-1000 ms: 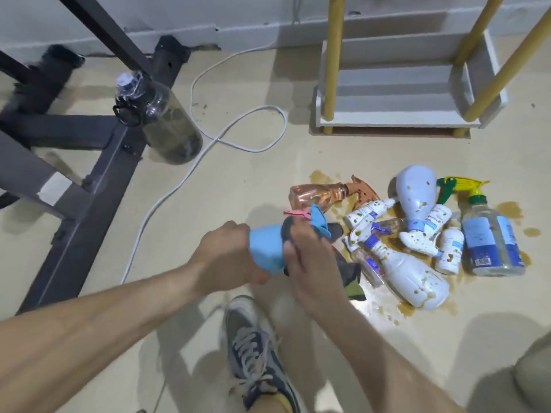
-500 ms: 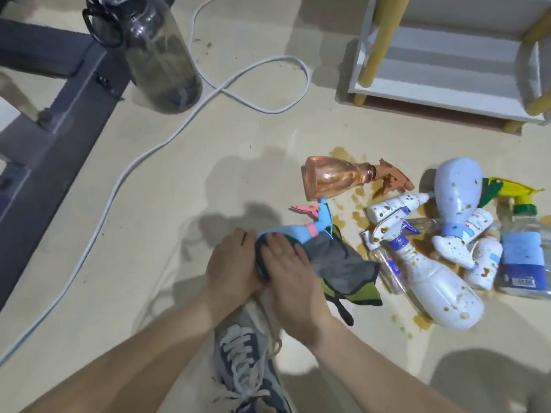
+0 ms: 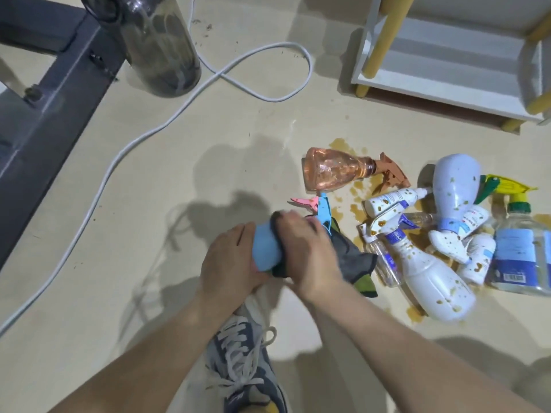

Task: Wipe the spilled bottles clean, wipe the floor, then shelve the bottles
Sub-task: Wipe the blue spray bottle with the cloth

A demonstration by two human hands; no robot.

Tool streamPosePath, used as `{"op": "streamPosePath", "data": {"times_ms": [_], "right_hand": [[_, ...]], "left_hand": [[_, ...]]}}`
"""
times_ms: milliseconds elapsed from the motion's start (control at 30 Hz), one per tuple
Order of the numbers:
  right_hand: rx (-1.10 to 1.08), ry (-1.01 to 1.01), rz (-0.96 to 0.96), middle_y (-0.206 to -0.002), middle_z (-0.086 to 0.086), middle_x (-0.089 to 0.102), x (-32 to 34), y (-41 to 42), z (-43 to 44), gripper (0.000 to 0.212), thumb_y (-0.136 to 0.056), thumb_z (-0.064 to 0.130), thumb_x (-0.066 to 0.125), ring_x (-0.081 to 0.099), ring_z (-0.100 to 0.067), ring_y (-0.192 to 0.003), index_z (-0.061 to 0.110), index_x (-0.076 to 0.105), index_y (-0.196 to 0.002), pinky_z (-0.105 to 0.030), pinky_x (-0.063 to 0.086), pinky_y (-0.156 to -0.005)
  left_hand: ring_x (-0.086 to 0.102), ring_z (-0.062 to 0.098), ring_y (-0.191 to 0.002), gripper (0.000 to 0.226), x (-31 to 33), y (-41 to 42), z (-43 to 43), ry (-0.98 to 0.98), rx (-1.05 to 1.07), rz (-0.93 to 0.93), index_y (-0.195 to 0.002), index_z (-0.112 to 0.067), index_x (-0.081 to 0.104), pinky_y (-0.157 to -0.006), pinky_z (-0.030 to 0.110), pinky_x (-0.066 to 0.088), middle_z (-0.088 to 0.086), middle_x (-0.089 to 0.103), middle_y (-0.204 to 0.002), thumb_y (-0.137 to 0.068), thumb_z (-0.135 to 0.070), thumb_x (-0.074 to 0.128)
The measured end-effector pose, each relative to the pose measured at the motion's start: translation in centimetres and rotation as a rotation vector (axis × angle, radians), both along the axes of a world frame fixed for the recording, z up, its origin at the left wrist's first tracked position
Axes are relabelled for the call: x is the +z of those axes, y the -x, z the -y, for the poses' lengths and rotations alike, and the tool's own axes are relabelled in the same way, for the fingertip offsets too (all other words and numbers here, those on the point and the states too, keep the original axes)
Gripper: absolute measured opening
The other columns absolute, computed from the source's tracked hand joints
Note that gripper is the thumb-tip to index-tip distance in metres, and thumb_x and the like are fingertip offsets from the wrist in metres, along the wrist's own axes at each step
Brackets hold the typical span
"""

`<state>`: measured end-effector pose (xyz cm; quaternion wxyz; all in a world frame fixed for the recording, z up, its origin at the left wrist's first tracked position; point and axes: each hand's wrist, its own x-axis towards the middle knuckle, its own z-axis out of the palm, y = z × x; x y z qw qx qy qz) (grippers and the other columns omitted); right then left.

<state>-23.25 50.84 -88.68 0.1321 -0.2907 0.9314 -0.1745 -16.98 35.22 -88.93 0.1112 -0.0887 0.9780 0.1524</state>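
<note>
My left hand (image 3: pixel 231 260) grips the base of a blue spray bottle (image 3: pixel 266 248) with a pink trigger, held above the floor. My right hand (image 3: pixel 310 254) holds a dark grey cloth (image 3: pixel 351 257) with a green edge wrapped round the bottle's body. To the right lies a pile of stained bottles on the floor: an orange spray bottle (image 3: pixel 334 171), a white spray bottle (image 3: pixel 429 281), a tall pale bottle (image 3: pixel 454 186), a clear blue-labelled bottle (image 3: pixel 518 254) and small white tubes. Brown liquid (image 3: pixel 357 210) is spattered under and around them.
A white shelf unit (image 3: pixel 447 64) with yellow legs stands at the top right. A dark water jug (image 3: pixel 161 43) stands by a grey metal frame (image 3: pixel 44 114) at the top left. A white cable (image 3: pixel 167 123) loops across the floor. My shoe (image 3: pixel 244 368) is below my hands.
The view has tilted down and come closer to the floor. My right hand has slid the cloth along the blue bottle, and my left hand still holds its base.
</note>
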Motion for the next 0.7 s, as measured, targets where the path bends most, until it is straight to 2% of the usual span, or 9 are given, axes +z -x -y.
{"op": "streamPosePath", "data": {"times_ms": [67,133,233,300,367,500,567,633,700], "right_hand": [[-0.143,-0.105,0.081,-0.128,0.006,0.056,-0.3,2.7,-1.9,0.05,-0.072,0.015,0.069,0.039,-0.019,-0.137,0.023,0.053,-0.119,-0.042,0.016,-0.108],[-0.224,-0.134,0.076,-0.128,0.011,0.056,0.2,2.8,-1.6,0.048,-0.073,0.014,0.071,0.032,-0.015,-0.14,0.028,0.053,-0.116,-0.041,0.016,-0.099],[-0.208,-0.052,-0.003,-0.115,0.009,0.062,0.8,-2.1,2.2,0.039,-0.072,0.012,0.062,0.055,-0.016,-0.118,0.027,0.058,-0.108,-0.035,0.029,-0.078],[-0.073,0.09,0.008,-0.13,0.004,0.061,0.4,-3.9,3.1,0.046,-0.079,0.017,0.053,0.055,-0.017,-0.125,0.019,0.061,-0.124,-0.033,0.035,-0.085],[-0.046,0.104,0.025,-0.14,0.004,0.053,-0.4,-2.2,0.5,0.066,-0.073,0.012,0.062,0.049,-0.019,-0.13,0.023,0.051,-0.137,-0.035,0.037,-0.094],[-0.316,-0.047,0.114,-0.16,0.004,0.026,-0.9,0.0,-4.3,0.079,-0.082,0.005,0.057,0.019,-0.018,-0.148,0.021,0.026,-0.153,-0.042,0.025,-0.112],[-0.43,0.048,0.127,-0.157,0.004,0.033,-0.1,-1.4,-1.4,0.075,-0.082,0.006,0.061,0.024,-0.016,-0.146,0.02,0.033,-0.151,-0.042,0.027,-0.112],[-0.314,0.21,0.078,-0.14,0.008,0.051,-0.1,-3.4,2.2,0.054,-0.082,0.019,0.07,0.042,-0.013,-0.135,0.022,0.052,-0.133,-0.039,0.04,-0.102],[-0.06,0.254,0.057,-0.139,0.006,0.055,-0.6,-4.2,2.2,0.042,-0.089,0.022,0.059,0.046,-0.015,-0.134,0.019,0.057,-0.13,-0.038,0.041,-0.099]], "left_hand": [[0.063,0.032,-0.098,0.099,0.1,-0.4,-0.6,0.064,-0.003,-0.015,-0.128,-0.007,0.055,-0.087,0.041,0.051,0.011,0.064,-0.114,-0.043,-0.044,0.089],[0.063,0.03,-0.095,0.096,0.2,-0.7,-1.1,0.128,-0.038,-0.06,-0.124,-0.006,0.057,-0.082,0.04,0.051,0.01,0.064,-0.109,-0.043,-0.044,0.09],[0.063,0.028,-0.098,0.083,0.0,-1.1,-1.2,0.195,-0.051,-0.141,-0.122,-0.006,0.058,-0.077,0.038,0.051,0.009,0.064,-0.108,-0.049,-0.033,0.088],[0.064,0.027,-0.099,0.075,-0.1,-0.8,-1.0,0.182,-0.021,-0.118,-0.121,-0.006,0.06,-0.076,0.037,0.051,0.008,0.066,-0.109,-0.054,-0.028,0.084],[0.065,0.027,-0.099,0.084,0.1,-0.2,-0.5,0.12,0.007,-0.04,-0.124,-0.009,0.058,-0.077,0.036,0.05,0.007,0.066,-0.112,-0.05,-0.038,0.084],[0.059,0.023,-0.113,0.094,0.7,1.1,0.0,-0.062,0.064,0.066,-0.141,-0.02,0.043,-0.088,0.033,0.045,-0.002,0.055,-0.134,-0.059,-0.049,0.081],[0.059,0.021,-0.111,0.081,1.6,1.1,-0.3,-0.207,0.172,0.141,-0.134,-0.03,0.047,-0.085,0.03,0.045,-0.007,0.059,-0.126,-0.062,-0.048,0.079],[0.062,0.022,-0.105,0.055,1.9,0.4,-0.5,-0.295,0.28,0.169,-0.119,-0.035,0.054,-0.078,0.028,0.044,-0.009,0.066,-0.112,-0.068,-0.043,0.074],[0.064,0.02,-0.1,0.046,2.0,-0.5,-0.7,-0.321,0.33,0.131,-0.114,-0.035,0.055,-0.077,0.027,0.046,-0.009,0.068,-0.106,-0.07,-0.039,0.07]]}}
